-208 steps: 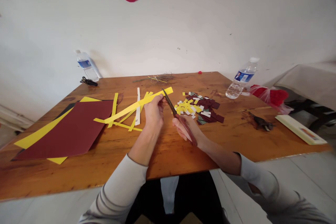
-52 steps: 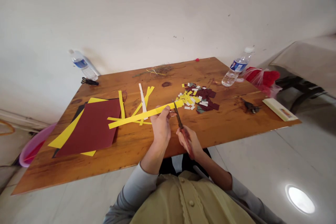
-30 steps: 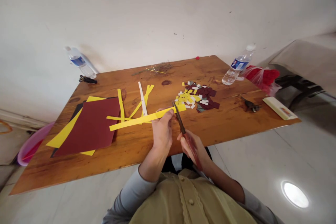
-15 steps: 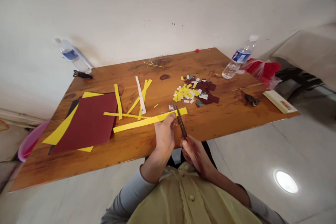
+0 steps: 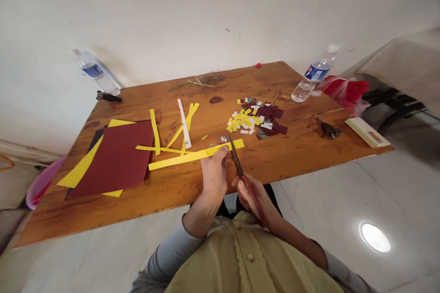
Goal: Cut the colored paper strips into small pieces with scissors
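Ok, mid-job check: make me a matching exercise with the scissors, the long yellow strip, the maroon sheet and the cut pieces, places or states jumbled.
1. Scissors
2. Long yellow strip
3. Maroon sheet
4. Cut pieces

A. Lying over yellow paper
B. In the right hand
C. Loose, in several colours
D. Held by the left hand

Pairs: 1-B, 2-D, 3-A, 4-C

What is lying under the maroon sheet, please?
Yellow paper and dark paper stick out from under the maroon sheet. Whatever its middle covers, and how many sheets, cannot be seen.
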A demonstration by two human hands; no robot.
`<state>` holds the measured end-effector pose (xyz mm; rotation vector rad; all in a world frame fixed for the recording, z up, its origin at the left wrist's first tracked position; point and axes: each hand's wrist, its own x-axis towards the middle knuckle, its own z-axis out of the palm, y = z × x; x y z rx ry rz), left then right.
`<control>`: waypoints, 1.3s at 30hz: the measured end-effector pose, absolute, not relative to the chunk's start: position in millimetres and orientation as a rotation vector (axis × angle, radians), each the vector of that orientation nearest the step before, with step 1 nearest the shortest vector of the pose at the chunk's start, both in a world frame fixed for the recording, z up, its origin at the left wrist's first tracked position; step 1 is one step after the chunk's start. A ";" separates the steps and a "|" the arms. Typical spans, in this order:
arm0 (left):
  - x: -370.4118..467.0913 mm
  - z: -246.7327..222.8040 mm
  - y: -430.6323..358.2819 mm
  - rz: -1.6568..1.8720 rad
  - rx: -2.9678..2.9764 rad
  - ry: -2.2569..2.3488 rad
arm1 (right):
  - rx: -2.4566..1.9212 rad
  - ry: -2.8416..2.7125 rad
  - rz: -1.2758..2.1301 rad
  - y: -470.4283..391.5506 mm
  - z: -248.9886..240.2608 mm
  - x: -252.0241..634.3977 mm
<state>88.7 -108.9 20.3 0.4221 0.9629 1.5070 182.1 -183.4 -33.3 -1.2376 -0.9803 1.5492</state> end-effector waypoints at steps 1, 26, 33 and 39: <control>89.0 20.5 -109.7 1.503 0.427 0.971 | -1.233 -0.984 1.534 -182.7 -34.8 182.3; 89.5 25.1 -118.1 1.498 0.469 0.976 | -1.134 -0.976 1.551 -182.9 -33.2 183.4; 89.9 25.2 -121.6 1.467 0.456 0.954 | -1.121 -0.954 1.578 -183.4 -33.1 181.8; 90.1 23.9 -120.4 1.489 0.468 0.958 | -1.106 -0.861 1.649 -185.0 -40.3 178.2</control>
